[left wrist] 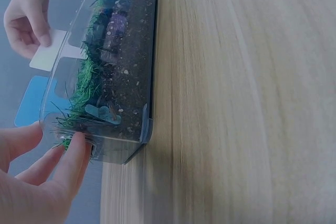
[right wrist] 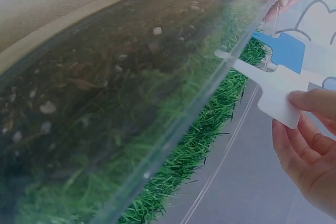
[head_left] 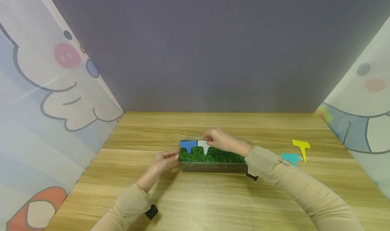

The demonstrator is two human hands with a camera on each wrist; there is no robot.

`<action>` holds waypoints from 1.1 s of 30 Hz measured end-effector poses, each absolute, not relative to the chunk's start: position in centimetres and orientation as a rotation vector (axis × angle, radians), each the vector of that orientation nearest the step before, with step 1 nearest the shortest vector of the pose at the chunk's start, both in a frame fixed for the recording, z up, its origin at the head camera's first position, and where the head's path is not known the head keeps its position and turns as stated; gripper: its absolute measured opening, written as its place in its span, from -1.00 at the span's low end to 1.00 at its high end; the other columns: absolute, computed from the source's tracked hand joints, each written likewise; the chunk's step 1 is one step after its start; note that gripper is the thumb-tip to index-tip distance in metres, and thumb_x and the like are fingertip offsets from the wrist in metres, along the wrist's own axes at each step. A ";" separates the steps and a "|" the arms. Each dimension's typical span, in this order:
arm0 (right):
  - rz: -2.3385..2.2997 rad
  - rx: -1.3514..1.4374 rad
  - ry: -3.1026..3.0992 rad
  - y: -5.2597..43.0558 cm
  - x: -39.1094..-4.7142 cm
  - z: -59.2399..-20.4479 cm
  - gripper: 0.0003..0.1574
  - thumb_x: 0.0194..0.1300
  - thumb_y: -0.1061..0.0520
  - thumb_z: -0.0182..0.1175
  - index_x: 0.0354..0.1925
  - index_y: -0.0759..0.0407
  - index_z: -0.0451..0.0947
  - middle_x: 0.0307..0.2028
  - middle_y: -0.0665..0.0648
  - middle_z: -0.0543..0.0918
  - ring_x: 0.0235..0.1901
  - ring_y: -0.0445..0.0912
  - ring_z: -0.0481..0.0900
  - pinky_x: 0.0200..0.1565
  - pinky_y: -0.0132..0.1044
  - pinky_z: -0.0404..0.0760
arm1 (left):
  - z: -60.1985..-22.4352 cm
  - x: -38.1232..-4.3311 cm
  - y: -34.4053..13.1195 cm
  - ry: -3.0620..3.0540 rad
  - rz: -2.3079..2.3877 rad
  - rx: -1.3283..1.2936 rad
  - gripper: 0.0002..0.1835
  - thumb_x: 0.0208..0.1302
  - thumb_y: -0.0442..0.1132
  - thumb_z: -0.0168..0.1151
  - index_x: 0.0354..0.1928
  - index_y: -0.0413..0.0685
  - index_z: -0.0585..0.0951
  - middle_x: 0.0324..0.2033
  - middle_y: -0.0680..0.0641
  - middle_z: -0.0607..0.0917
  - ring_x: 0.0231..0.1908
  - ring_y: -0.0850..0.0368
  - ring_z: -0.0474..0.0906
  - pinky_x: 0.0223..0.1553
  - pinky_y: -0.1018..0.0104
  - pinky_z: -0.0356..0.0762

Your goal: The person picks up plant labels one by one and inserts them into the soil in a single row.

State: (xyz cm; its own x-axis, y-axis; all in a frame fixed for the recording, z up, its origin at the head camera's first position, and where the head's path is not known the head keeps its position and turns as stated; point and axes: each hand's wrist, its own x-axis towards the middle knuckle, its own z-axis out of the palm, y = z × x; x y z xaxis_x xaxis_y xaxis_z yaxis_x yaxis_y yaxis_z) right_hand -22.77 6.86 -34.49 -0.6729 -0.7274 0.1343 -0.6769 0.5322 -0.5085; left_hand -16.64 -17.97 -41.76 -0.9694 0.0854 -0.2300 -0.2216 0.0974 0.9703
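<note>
Though in grip (head_left: 220, 140) — white tag (head_left: 203, 144) part-hidden.

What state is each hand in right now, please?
Left hand: holding the end of the clear planter.
Right hand: pinching the white tag.

Booth-like tabletop nook, wider room type unclear: wood-grain table (head_left: 213, 200), plain grey backing (head_left: 195, 48), pale cartoon-print side panels (head_left: 27, 149).

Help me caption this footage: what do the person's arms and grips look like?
The left sleeve and right sleeve are beige, with loose cuffs. Small dark script, unreadable here, marks the right one. A small black piece shows beside each cuff. The left grip and right grip wear no gloves.
</note>
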 end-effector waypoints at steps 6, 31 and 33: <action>-0.809 -1.204 2.665 6.8 -22.7 -34.5 -0.75 0.13 0.37 0.11 -0.17 0.29 0.55 -0.31 0.13 0.60 -0.36 -0.13 0.53 -0.37 -0.48 0.58 | -40.8 -16.3 -17.3 2.151 1.957 -0.239 -0.61 0.20 -0.40 0.07 0.07 -0.44 0.38 0.07 -0.39 0.39 0.00 -0.17 0.43 0.00 0.17 0.51; -0.728 -1.168 2.724 6.1 -22.1 -34.6 -0.75 0.15 0.36 0.10 -0.17 0.25 0.55 -0.25 0.16 0.61 -0.28 -0.06 0.57 -0.24 -0.39 0.62 | -40.8 -16.3 -17.4 2.136 1.975 -0.249 -0.62 0.21 -0.43 0.05 0.07 -0.48 0.37 0.07 -0.41 0.37 0.02 -0.21 0.40 0.03 0.14 0.49; -0.726 -1.168 2.733 6.0 -22.0 -34.7 -0.75 0.15 0.37 0.10 -0.17 0.26 0.55 -0.25 0.16 0.62 -0.31 -0.08 0.57 -0.25 -0.39 0.62 | -40.7 -16.3 -17.4 2.136 1.976 -0.256 -0.62 0.21 -0.44 0.05 0.06 -0.49 0.37 0.07 -0.42 0.36 0.02 -0.22 0.40 0.02 0.13 0.50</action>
